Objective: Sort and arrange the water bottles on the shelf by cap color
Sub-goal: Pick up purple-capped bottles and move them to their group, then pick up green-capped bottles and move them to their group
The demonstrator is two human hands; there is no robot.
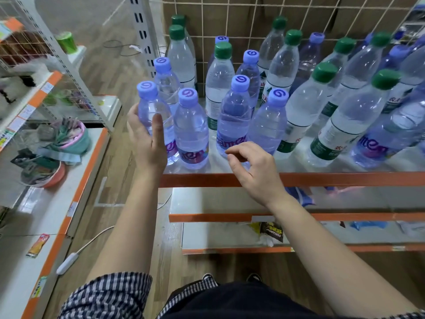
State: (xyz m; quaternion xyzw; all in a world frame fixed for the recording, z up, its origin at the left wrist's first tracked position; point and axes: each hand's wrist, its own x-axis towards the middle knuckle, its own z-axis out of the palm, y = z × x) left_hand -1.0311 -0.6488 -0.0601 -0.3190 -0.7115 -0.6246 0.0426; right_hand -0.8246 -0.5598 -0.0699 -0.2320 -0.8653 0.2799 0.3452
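Several water bottles stand on the top shelf, some with purple caps, some with green caps. Purple-capped ones cluster at the front left; green-capped ones stand mostly at the right and back. My left hand grips the leftmost purple-capped bottle at the shelf's left front corner, thumb across its front. My right hand hovers with loosely curled fingers, holding nothing, just in front of another purple-capped bottle near the shelf's front edge.
A wire grid backs the shelf. Lower shelves hold small packets. To the left stands another shelf unit with bowls and potted items. A white cable and switch lie by the wooden floor.
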